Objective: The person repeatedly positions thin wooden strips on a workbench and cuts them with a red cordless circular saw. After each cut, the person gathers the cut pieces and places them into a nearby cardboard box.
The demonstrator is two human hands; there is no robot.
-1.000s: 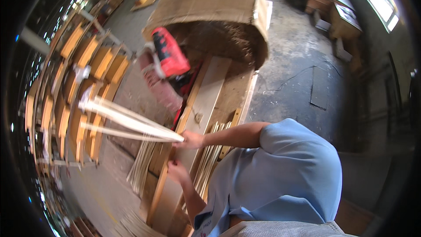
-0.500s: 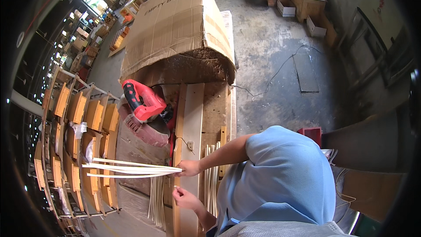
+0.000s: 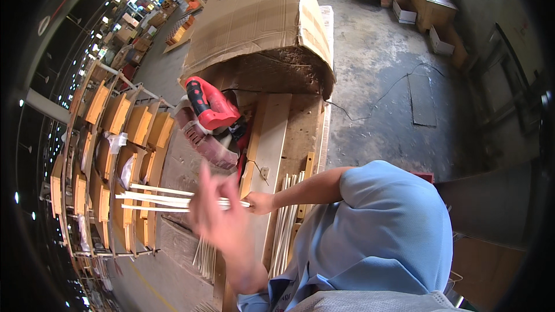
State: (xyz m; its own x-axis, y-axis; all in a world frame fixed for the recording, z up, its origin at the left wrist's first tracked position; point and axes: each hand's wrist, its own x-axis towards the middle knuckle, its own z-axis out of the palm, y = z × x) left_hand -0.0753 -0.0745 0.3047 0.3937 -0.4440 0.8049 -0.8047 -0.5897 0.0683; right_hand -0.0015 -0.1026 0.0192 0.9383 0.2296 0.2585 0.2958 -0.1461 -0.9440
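My right hand [image 3: 262, 202] is closed around one end of a small bunch of thin, pale wooden strips [image 3: 144, 197]. The strips reach out to the left and fan apart slightly. In front of them, my left hand [image 3: 217, 208] is raised and smeared by motion, covering part of the bunch; its fingers are not clear. Below my right hand lies a long pale board [image 3: 270, 133] on the workbench. A miter saw [image 3: 214, 107] with a red and black handle stands just beyond the hands.
A large cardboard box [image 3: 254, 17], open toward me, stands behind the saw. More strips [image 3: 286, 225] lie by my right forearm, and others [image 3: 205, 257] lie below my left hand. On the left is a rack [image 3: 110, 162] holding wooden pieces. A cable [image 3: 370, 110] crosses the floor.
My left hand has risen from the board's edge to in front of the strips. My right hand still grips the bunch. The whole view has shifted, with the saw and box now farther right and higher.
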